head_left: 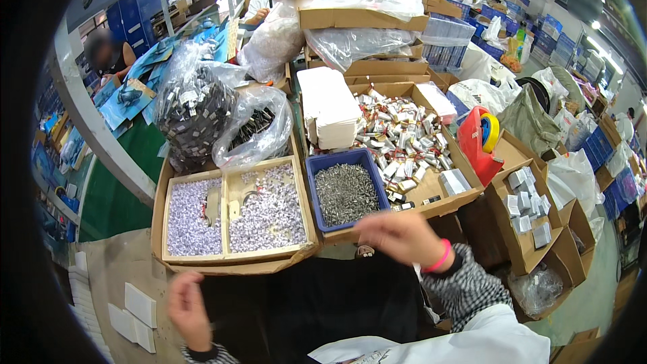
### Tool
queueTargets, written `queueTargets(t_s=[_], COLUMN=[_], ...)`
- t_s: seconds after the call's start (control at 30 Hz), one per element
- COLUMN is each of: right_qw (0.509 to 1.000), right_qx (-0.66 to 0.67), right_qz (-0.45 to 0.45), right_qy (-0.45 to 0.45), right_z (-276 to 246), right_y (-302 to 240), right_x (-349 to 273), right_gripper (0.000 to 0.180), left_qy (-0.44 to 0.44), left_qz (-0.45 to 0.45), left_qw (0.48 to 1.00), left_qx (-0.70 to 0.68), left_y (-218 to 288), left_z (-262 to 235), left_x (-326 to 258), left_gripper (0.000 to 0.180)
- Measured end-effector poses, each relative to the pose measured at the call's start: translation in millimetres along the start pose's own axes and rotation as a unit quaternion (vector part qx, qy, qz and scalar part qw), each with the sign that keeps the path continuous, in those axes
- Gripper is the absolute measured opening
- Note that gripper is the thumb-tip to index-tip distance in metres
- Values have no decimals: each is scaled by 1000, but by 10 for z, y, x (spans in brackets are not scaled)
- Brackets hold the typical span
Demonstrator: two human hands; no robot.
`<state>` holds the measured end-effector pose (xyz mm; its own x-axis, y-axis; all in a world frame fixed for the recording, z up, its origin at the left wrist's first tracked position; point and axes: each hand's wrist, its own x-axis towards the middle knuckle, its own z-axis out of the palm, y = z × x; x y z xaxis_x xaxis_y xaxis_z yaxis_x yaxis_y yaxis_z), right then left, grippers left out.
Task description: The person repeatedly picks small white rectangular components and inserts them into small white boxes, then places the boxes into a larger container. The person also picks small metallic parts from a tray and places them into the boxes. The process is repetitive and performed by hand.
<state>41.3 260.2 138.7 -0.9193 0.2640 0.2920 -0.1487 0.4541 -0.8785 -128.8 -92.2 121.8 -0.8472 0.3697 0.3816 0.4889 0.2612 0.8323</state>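
Note:
My right hand (pixel 402 237), with a pink band at the wrist, is at the front edge of a blue plastic bin (pixel 312 185) full of small metal pins (pixel 347 192). Its fingers are bent and smeared by motion, so what they hold does not show. Lower on the left, my left hand (pixel 189 310) hovers off the front corner of a cardboard tray (pixel 236 269). Its curled fingers are blurred too. That tray carries a two-part wooden box (pixel 224 226) of small white pieces. Behind the bin, many silver cylindrical parts (pixel 404 135) lie in a cardboard box.
A stack of white sheets (pixel 327 108) stands behind the bin. Clear bags of black parts (pixel 195 118) sit at the back left. On the right are a red holder (pixel 477 145) with yellow tape (pixel 490 133) and a carton of white blocks (pixel 529 202). Co-workers sit farther back.

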Motion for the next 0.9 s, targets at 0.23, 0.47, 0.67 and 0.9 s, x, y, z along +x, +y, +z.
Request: queueTargets(t_s=[0.23, 0.47, 0.67, 0.9], right_qw=[963, 934, 948, 987], right_qx=[-202, -266, -236, 52], right_qz=[-39, 160, 151, 58], right_qy=[176, 174, 149, 141], right_z=[-682, -808, -849, -511], right_y=[127, 406, 452, -119], right_x=[1068, 1935, 2029, 1219], right_gripper=[20, 48, 46, 27], left_qy=[-212, -274, -258, -296], left_qz=[-21, -26, -38, -218], left_qw=[973, 950, 957, 855], left_qx=[-87, -145, -129, -366], left_y=[385, 344, 257, 128], left_z=[878, 1099, 1028, 921], left_x=[-443, -643, -625, -442], left_gripper=[10, 10, 10, 21])
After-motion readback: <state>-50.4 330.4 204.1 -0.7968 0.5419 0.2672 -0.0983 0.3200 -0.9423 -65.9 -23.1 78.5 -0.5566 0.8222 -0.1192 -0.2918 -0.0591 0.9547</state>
